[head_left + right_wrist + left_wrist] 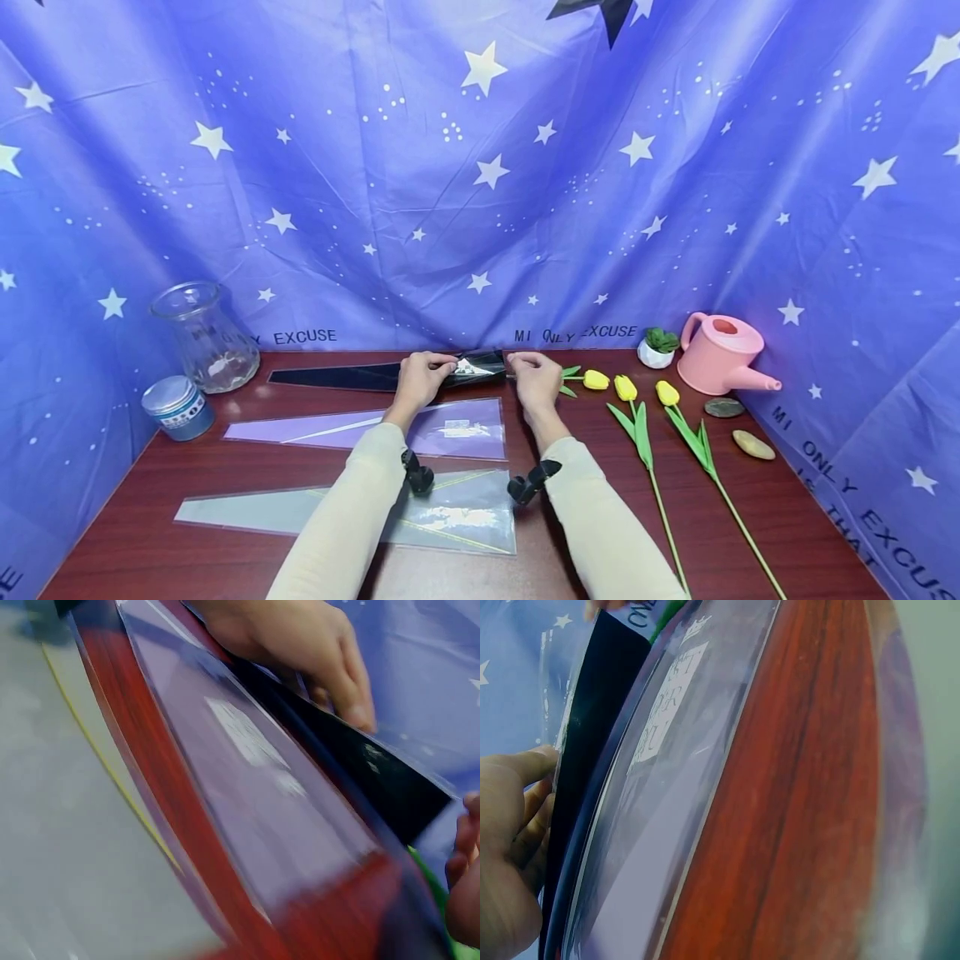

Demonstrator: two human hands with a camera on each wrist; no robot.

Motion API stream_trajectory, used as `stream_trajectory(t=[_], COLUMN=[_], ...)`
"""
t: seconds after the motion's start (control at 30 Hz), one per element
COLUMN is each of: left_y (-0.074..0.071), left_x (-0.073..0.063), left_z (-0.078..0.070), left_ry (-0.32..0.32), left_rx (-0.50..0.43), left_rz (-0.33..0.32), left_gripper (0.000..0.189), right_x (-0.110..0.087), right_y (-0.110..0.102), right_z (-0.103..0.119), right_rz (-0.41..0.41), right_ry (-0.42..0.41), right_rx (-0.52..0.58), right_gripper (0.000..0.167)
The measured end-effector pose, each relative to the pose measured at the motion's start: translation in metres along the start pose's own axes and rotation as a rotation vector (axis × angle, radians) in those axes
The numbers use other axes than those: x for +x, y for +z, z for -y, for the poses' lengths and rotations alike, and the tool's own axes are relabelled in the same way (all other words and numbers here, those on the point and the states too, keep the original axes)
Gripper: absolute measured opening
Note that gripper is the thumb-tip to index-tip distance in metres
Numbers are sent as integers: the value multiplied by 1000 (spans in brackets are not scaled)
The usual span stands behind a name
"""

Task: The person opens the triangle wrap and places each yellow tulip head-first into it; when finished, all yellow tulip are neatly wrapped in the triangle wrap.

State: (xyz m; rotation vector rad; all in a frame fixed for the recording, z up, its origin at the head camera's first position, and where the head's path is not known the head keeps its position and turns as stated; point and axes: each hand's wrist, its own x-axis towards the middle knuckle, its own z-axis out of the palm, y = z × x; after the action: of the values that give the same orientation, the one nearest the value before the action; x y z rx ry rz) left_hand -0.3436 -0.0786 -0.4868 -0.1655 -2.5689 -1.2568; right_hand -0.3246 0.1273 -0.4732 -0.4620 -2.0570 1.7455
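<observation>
Black bag (333,377) is lying along the far side of the table (592,433), its narrow end pointing left and its wide right end being held up between two hands. The left hand (423,379) is pinching its upper edge between thumb and fingers. The right hand (536,379) is working at the right end, finger and thumb pinching the clear film by the corner. Both arms are reaching across in cream sleeves (330,525), each wearing a black strap (416,475) at the wrist.

On the near side of the black bag, a purple bag (431,433) is lying flat, with a white label showing through its film. Nearer still, a grey bag (450,500) with yellow lines is lying partly under the left arm.

Just right of the right hand, one yellow tulip (596,380) is lying crosswise, its stem passing behind the hand. Two others, a middle tulip (643,442) and an outer tulip (701,450), are lying with their stems running toward the near edge.

Beyond them, a potted plant (657,354) is standing beside a pink watering can (720,358), and a dark stone (723,407) and a pale stone (753,444) are resting near its spout. At the far left, a glass vase (217,358) is standing behind a blue jar (178,408). A starry blue cloth (375,167) is hanging around the table.
</observation>
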Motion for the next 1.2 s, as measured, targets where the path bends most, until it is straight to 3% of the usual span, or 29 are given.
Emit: stream_trajectory(t=[0.13, 0.27, 0.4, 0.53, 0.8, 1.2], left_y=[-1, -3, -3, -1, -1, -4], left_x=[0, 1, 2, 3, 1, -1], left_z=[1, 1, 2, 4, 3, 6], left_ry=[-1, -12, -12, 15, 32, 15], left_rx=[7, 1, 9, 24, 19, 13], left_rz=[-6, 0, 14, 5, -3, -4], left_gripper=[12, 11, 12, 12, 11, 10], right_x=[21, 48, 71, 86, 93, 92], right_y=[-30, -70, -105, -126, -132, -122], right_z=[3, 3, -3, -13, -17, -21], right_rz=[96, 184, 290, 395, 476, 507], right_ry=[-128, -217, -237, -244, -293, -329], right_rx=[-39, -150, -270, -392, -563, -670], right_gripper=[17, 20, 23, 26, 22, 12])
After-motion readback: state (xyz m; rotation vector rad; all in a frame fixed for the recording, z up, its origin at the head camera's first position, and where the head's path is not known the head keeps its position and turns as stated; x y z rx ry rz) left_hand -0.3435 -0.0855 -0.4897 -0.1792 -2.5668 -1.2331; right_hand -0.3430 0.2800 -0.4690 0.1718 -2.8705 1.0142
